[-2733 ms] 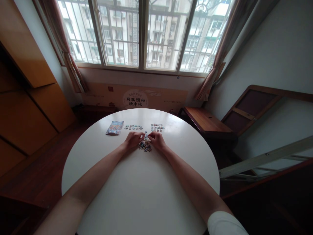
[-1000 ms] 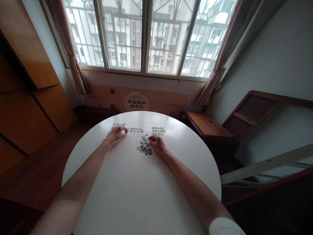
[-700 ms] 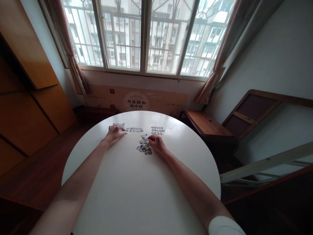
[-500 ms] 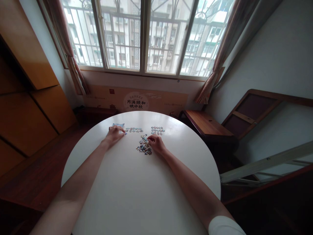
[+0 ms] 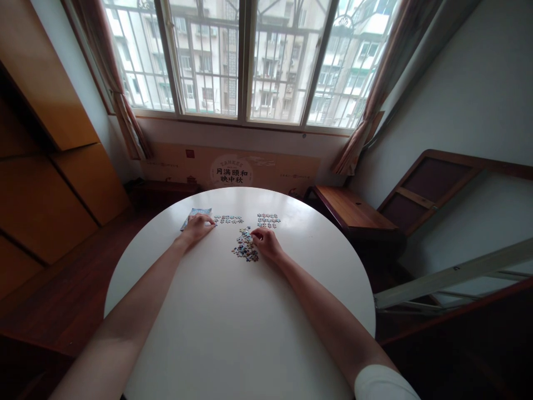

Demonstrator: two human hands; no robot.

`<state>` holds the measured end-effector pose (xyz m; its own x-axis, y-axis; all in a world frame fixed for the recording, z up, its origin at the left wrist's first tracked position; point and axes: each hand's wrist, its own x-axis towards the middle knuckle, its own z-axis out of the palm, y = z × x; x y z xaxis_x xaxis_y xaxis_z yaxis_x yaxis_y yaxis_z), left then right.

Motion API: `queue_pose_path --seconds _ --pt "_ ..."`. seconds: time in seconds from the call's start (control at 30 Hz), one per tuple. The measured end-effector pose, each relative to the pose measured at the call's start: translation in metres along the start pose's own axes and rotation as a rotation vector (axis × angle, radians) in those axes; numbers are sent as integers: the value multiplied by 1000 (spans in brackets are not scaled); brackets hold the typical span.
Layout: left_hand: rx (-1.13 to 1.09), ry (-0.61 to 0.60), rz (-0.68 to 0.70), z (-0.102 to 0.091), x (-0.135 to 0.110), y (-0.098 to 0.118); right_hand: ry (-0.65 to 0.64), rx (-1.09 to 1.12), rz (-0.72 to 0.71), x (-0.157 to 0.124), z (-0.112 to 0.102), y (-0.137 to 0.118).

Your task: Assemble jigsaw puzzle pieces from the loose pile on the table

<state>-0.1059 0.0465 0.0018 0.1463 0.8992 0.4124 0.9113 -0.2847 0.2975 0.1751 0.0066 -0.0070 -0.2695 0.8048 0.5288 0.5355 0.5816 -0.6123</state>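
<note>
Reaching over the white round table, my left hand (image 5: 197, 227) has its fingertips pinched at the left end of some rows of jigsaw pieces (image 5: 229, 219). A small piece shows at those fingertips. Partly under this hand lies a bluish flat packet or picture sheet (image 5: 201, 211). My right hand (image 5: 266, 242) is at the right side of a loose heap of jigsaw pieces (image 5: 245, 248). Its thumb and fingers are curled together; what they hold is too small to make out. Behind it, more jigsaw pieces (image 5: 268, 220) lie in short rows.
The white table (image 5: 233, 333) spreads beneath both forearms. A barred window (image 5: 241, 66) and a printed banner (image 5: 266, 166) are beyond it. To the right stand a wooden bench (image 5: 350, 208) and a leaning framed panel (image 5: 433, 178); orange cabinets (image 5: 79, 194) are at the left.
My left fingertips have closed down slightly over the small piece at the end of the rows, moving a little to the right. My right hand stays nearly where it was beside the heap.
</note>
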Motion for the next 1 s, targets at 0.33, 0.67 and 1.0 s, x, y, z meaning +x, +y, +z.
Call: queue_pose_path --seconds 0.33,0.67,1.0 --pt "-16 -15 4 3 2 -6 -6 11 7 -1 1 2" --pt "-12 -30 -13 3 1 -3 -7 12 -2 0 3 5" --pt "-60 10 -34 -10 4 7 -2 22 1 0 1 3"
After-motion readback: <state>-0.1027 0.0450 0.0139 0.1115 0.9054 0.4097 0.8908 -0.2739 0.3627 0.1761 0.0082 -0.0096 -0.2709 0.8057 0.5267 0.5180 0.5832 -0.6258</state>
